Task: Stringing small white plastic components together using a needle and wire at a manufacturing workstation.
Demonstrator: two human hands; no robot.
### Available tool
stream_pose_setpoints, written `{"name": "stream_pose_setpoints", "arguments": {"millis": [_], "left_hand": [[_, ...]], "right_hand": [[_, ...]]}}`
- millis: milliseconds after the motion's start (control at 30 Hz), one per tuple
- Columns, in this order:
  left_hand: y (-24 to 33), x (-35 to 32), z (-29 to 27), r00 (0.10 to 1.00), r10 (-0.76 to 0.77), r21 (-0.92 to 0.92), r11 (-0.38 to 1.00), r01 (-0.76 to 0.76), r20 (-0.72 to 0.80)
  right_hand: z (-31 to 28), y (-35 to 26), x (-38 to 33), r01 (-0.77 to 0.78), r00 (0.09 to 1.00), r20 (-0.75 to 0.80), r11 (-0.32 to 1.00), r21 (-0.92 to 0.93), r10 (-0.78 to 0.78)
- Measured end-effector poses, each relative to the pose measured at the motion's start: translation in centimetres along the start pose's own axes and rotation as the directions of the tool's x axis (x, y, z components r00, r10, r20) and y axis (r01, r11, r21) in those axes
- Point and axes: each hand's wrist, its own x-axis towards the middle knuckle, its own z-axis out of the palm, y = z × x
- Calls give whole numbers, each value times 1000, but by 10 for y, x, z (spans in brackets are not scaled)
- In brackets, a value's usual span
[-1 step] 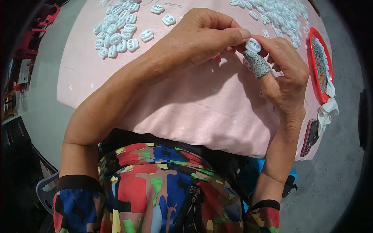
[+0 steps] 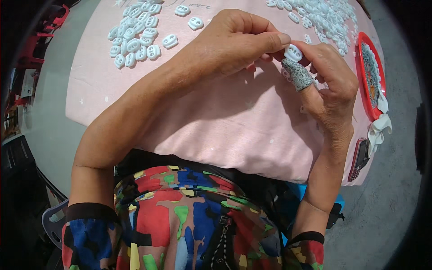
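The two hands come together at the upper right of the frame, around a small white plastic piece point(image 2: 293, 53). The right hand point(image 2: 332, 83) pinches it between forefinger and thumb, the thumb wearing a speckled grey finger cover point(image 2: 300, 78) and sitting just below the piece. The left hand point(image 2: 240, 41) comes in from the left, its thumb tip at the piece's upper-left edge; whether its fingers also grip the piece is hidden, so I cannot tell. Similar white pieces point(image 2: 133, 44) cluster at the upper left of the pink tablecloth point(image 2: 216, 130), and a heap of white parts point(image 2: 326, 24) spreads at the upper right. A red tray point(image 2: 362, 85) stands at the right edge, above a phone point(image 2: 359, 159).
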Motion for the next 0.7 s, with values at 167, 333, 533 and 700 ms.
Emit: {"name": "stream_pose_setpoints", "arguments": {"millis": [167,333,533,700], "left_hand": [[2,-1,-1,1000,-13,27,1000,12,24],[2,-2,-1,999,28,35,999,-28,18],[13,-3,-4,997,-51,-20,998,52,66],[73,-4,-20,952,-137,347,909,231,-275]], "right_hand": [[0,0,1,52,999,-14,999,-8,-52],[1,-4,3,85,996,-23,994,-66,-87],[-2,-7,1,-59,998,-30,992,109,63],[-27,9,-5,-596,792,226,798,89,567]]}}
